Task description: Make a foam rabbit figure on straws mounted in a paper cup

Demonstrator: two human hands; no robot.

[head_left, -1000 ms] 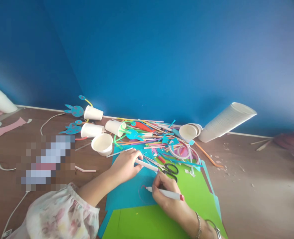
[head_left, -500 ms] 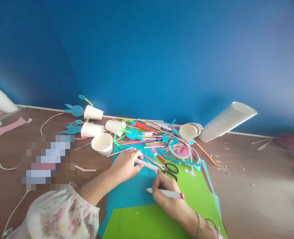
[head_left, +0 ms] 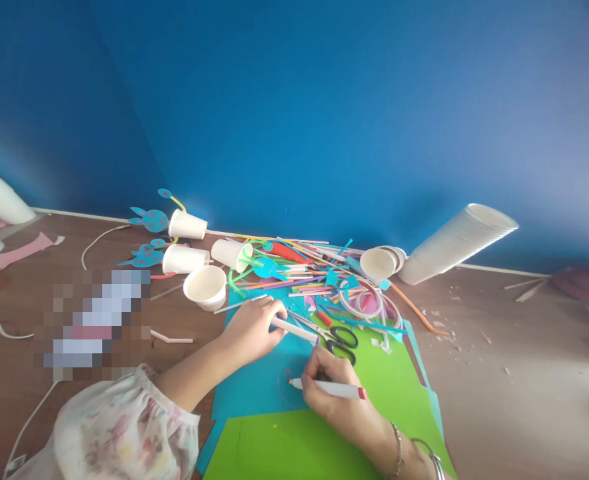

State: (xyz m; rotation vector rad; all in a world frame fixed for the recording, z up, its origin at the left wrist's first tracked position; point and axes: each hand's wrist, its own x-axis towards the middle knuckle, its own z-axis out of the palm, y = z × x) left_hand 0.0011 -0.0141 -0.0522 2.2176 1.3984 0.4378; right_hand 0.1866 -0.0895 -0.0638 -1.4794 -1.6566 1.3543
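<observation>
A red-ended white marker (head_left: pixel 337 388) is gripped in my right hand (head_left: pixel 329 387), its tip on the blue paper (head_left: pixel 254 383). Under the tip, a small red curl shows inside a faint drawn circle. My left hand (head_left: pixel 259 323) rests at the paper's upper part, fingers closed round a second white marker (head_left: pixel 297 330) with a purple end. Green paper (head_left: pixel 274 447) overlaps the blue sheet below and to the right. Black-handled scissors (head_left: pixel 342 340) lie just beyond my right hand, beside a red cap (head_left: pixel 324 319).
Straws and paper scraps pile up along the blue wall, with tape rolls (head_left: pixel 362 299) on the right side. White cups (head_left: pixel 204 288) stand or lie at the left, some with blue paper animals (head_left: pixel 154 221). A tall cup stack (head_left: pixel 454 247) leans at the right.
The red mark has grown from a short arc into a fuller curl. My right hand and its marker have shifted slightly left; my left hand has stayed in place.
</observation>
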